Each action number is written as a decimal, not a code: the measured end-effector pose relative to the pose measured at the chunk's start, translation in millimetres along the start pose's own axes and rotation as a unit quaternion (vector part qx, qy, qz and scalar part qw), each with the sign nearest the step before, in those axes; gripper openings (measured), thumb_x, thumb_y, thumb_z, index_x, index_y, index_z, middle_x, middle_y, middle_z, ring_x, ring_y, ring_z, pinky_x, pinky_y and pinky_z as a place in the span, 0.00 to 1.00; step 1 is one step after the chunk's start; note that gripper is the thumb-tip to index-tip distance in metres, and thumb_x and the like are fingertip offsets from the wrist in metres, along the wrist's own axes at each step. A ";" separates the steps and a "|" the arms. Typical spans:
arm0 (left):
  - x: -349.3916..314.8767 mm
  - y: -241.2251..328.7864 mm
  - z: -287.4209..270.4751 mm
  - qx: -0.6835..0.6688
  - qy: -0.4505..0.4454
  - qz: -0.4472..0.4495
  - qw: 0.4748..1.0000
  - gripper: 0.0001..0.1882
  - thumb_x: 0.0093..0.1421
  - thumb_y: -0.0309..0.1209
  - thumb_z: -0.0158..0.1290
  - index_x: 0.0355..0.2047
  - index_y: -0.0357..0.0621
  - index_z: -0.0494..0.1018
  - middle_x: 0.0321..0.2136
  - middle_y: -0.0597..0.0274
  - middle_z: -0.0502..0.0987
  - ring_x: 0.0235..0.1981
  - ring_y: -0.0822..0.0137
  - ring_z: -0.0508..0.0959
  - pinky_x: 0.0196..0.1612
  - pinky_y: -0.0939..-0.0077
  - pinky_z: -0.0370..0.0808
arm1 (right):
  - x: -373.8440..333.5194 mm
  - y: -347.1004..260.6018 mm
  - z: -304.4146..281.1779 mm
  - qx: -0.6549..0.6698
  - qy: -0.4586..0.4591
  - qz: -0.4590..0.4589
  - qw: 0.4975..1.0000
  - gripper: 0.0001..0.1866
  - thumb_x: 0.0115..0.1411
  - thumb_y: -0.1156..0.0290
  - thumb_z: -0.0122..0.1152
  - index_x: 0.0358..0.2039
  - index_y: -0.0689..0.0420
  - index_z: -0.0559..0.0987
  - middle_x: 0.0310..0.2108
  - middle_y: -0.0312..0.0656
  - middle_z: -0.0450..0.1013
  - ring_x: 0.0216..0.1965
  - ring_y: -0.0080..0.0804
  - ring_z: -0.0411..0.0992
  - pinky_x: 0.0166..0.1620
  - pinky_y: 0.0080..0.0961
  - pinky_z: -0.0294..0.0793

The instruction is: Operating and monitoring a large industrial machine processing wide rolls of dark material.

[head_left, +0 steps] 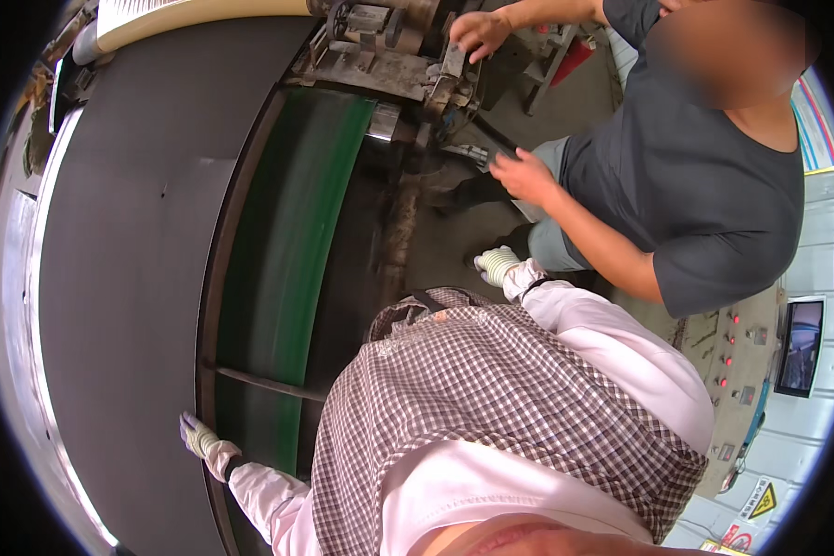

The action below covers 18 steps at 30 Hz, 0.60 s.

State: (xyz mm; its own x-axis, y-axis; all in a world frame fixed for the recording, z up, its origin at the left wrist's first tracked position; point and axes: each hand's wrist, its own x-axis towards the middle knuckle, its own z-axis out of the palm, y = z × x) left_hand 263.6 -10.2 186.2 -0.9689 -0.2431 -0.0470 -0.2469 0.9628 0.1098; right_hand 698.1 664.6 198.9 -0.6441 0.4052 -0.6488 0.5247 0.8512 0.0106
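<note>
My left hand (197, 435), in a pale ribbed glove, lies at the right edge of a wide dark sheet (130, 278) on a machine. Its fingers reach out over the surface and look extended. My right hand (498, 266), gloved the same way, hangs in front of my body near the co-worker's legs. Its fingers are curled together, and whatever they might hold is hidden. Between the dark sheet and my checked apron (491, 380) runs a green band (315, 250), with a thin metal bar (269, 383) across it.
A co-worker in a dark shirt (713, 204) stands at the right, one hand (480, 35) on the machine's metal end parts (371, 69). A beige roll (195, 23) spans the far end. Control panel (737, 361) with red lights and a screen (800, 347) are at the right.
</note>
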 end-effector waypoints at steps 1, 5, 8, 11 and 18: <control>0.6 9.4 3.3 0.002 0.002 0.026 1.000 0.27 0.62 0.54 0.39 0.54 0.53 0.68 0.53 0.53 0.69 0.54 0.51 0.68 0.57 0.62 0.64 | -1.2 1.4 3.4 -0.006 -0.020 0.004 1.000 0.10 0.48 0.65 0.61 0.33 0.48 0.78 0.32 0.40 0.76 0.39 0.40 0.74 0.43 0.41 0.68; 3.9 64.2 5.1 -0.026 0.017 0.131 0.991 0.25 0.63 0.52 0.40 0.50 0.52 0.71 0.50 0.53 0.71 0.50 0.49 0.70 0.53 0.60 0.67 | -1.3 1.8 7.2 0.010 -0.042 -0.002 0.999 0.10 0.49 0.64 0.61 0.33 0.49 0.77 0.32 0.41 0.76 0.38 0.41 0.74 0.42 0.41 0.67; 4.4 108.4 -1.1 -0.025 -0.008 0.169 0.985 0.24 0.62 0.52 0.41 0.50 0.52 0.72 0.48 0.52 0.72 0.48 0.48 0.71 0.51 0.58 0.68 | 1.2 -1.5 2.7 0.019 -0.025 -0.013 0.999 0.09 0.49 0.64 0.61 0.33 0.49 0.77 0.32 0.41 0.76 0.38 0.41 0.74 0.42 0.42 0.67; -0.2 156.3 -6.1 -0.005 -0.016 0.181 0.983 0.26 0.62 0.54 0.39 0.49 0.52 0.72 0.48 0.51 0.71 0.48 0.47 0.70 0.51 0.57 0.67 | 1.5 -3.7 -1.4 0.030 -0.043 -0.011 0.999 0.10 0.50 0.64 0.60 0.35 0.48 0.77 0.34 0.41 0.76 0.41 0.41 0.74 0.45 0.41 0.67; -10.1 278.8 -9.6 0.004 -0.031 0.222 0.975 0.28 0.61 0.57 0.36 0.50 0.54 0.72 0.47 0.50 0.71 0.49 0.45 0.68 0.52 0.55 0.66 | -5.9 -0.8 4.3 0.037 -0.062 0.015 0.997 0.12 0.51 0.62 0.60 0.37 0.47 0.78 0.36 0.42 0.77 0.42 0.41 0.74 0.46 0.39 0.69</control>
State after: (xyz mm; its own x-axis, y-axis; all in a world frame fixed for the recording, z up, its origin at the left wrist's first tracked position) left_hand 204.4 259.6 226.9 -0.9772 0.2050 -0.0560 0.1968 0.9724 0.1256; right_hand 703.9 660.1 199.4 -0.5555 0.3818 -0.7387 0.5856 0.8103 -0.0215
